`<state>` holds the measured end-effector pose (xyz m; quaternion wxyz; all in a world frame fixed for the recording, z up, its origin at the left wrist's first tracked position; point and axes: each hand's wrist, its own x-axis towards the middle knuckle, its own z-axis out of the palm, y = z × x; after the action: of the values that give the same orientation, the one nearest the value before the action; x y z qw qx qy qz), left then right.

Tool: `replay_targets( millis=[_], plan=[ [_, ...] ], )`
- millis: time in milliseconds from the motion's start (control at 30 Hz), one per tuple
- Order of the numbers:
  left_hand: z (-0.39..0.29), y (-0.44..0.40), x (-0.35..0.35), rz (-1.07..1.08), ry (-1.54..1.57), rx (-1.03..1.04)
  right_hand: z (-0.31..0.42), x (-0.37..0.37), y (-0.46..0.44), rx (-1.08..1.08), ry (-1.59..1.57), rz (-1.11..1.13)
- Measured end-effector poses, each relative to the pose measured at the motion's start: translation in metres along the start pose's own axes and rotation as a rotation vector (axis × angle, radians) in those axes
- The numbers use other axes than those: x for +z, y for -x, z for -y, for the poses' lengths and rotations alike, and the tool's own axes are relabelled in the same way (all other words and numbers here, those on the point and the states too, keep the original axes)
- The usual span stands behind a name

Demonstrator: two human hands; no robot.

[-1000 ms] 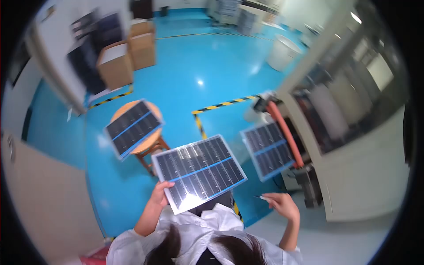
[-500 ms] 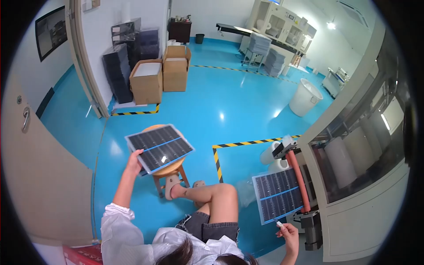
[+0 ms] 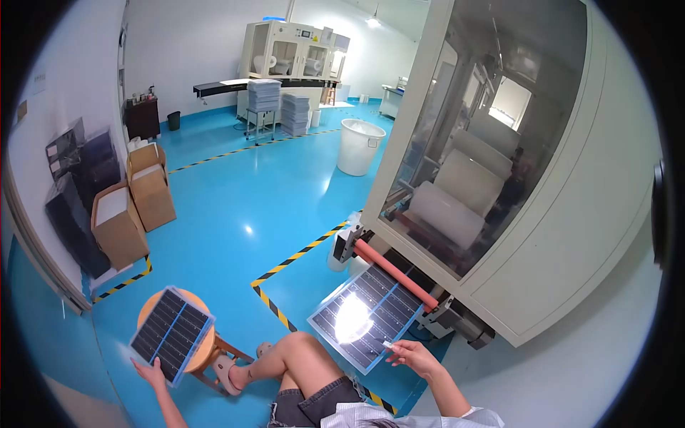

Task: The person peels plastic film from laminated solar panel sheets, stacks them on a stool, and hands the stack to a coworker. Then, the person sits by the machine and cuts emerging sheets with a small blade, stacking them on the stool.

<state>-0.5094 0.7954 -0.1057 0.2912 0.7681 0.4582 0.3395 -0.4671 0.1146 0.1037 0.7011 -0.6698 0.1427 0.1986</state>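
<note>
On the round wooden stool (image 3: pixel 208 351) at the lower left lies a dark panel (image 3: pixel 171 332) with a blue stripe. My left hand (image 3: pixel 151 372) is at the panel's lower edge, its fingers apart. A second panel (image 3: pixel 378 303), bright with glare, comes out from under the orange-red roller (image 3: pixel 396 273) of the machine. Beside this panel's lower right edge, my right hand (image 3: pixel 414 357) pinches a small white tool (image 3: pixel 389 345). Whether the tool touches the panel cannot be told.
The large machine (image 3: pixel 556 235) with film rolls behind its window fills the right side. Cardboard boxes (image 3: pixel 121 228) and dark stacks stand at the left. A white bin (image 3: pixel 359 146) is farther back, before another machine (image 3: pixel 285 71). My crossed legs (image 3: pixel 300 367) are below.
The panel that my left hand held over my lap has gone left onto the stool, and the hand has loosened from it. The view has turned right; my right hand still has the white tool.
</note>
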Motion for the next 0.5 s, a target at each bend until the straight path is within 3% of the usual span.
replay_targets(
  millis=[33,100,167,200,233,267,367,467,500],
  plan=[
    [-0.019,0.011,-0.009,0.004,-0.008,-0.003,0.001,0.000,0.001,0.009,0.001,-0.001],
    [-0.093,0.032,-0.028,0.021,-0.311,0.195,-0.001,0.002,0.002,-0.010,-0.009,0.045],
    [-0.123,0.054,-0.021,0.143,0.100,0.425,0.004,0.006,0.008,0.013,-0.020,0.037],
    [-0.161,0.079,-0.023,0.267,0.298,0.363,0.007,0.007,0.010,-0.008,-0.034,0.048],
    [-0.183,0.105,-0.012,0.473,0.680,0.162,0.007,0.009,0.011,-0.028,-0.042,0.066],
    [-0.215,0.131,-0.019,0.670,0.722,0.129,0.009,0.012,0.012,-0.045,-0.044,0.082],
    [-0.257,0.215,0.010,1.243,1.189,-0.461,0.012,0.016,0.016,-0.073,-0.053,0.108],
    [-0.283,0.296,0.022,1.564,1.423,-0.717,0.019,0.017,0.019,-0.060,0.016,0.147],
    [-0.293,0.311,0.019,1.548,1.423,-0.751,0.021,0.017,0.019,-0.081,0.080,0.177]
  ],
)
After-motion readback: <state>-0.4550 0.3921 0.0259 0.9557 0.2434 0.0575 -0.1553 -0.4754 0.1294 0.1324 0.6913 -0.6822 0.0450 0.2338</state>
